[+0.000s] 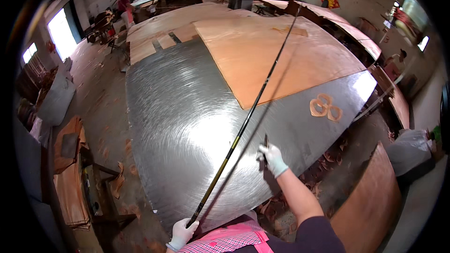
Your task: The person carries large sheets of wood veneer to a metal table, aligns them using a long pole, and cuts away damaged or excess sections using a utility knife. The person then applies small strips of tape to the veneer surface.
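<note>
My left hand point(183, 234), in a white glove, is closed around the lower end of a long thin dark pole point(234, 143). The pole slants up to the far right, above a grey metal-topped table point(173, 93). My right hand point(273, 159), also gloved, grips a short dark knife-like tool point(266, 139) that points away from me over the bare metal. Farther off, a large thin tan sheet point(272, 65), resembling wood veneer, covers the table's far right part under the pole. Looped tan cut-outs point(323, 107) lie on the metal to the right.
A stand with stacked brown sheets point(72, 192) is at the left. One large curved-looking brown sheet point(370, 201) stands at the lower right, near a grey plastic bag point(410, 152). Scraps point(279, 213) litter the floor. Other people point(124, 7) are farther away.
</note>
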Demonstrator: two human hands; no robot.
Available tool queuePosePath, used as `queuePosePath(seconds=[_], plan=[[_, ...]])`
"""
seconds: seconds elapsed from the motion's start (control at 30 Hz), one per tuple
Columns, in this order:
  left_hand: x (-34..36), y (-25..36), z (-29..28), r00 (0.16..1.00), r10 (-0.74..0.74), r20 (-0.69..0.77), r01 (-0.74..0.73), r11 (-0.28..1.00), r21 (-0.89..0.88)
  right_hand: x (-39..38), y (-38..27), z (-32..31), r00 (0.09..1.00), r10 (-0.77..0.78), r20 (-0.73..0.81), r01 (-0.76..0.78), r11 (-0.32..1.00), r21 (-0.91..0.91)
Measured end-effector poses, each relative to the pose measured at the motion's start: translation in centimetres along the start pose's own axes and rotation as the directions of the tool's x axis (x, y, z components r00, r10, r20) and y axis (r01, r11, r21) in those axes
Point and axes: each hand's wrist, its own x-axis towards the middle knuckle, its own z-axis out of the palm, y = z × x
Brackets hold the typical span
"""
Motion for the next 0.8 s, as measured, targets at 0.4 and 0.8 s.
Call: queuePosePath(seconds=[0.4, 0.8], plan=[[2.7, 5.3, 6.2, 0.889, -0.108, -0.445, 0.131, 0.991, 0.02, 23.4, -8.7, 2.8, 0.947, -0.287, 0.147, 0.272, 0.467, -0.841], [2.5, 6.2, 7.1, 0.881, -0.13, -0.456, 0.068, 0.987, -0.148, 26.2, -9.5, 4.4, 0.976, -0.208, -0.069, 0.159, 0.888, -0.432]])
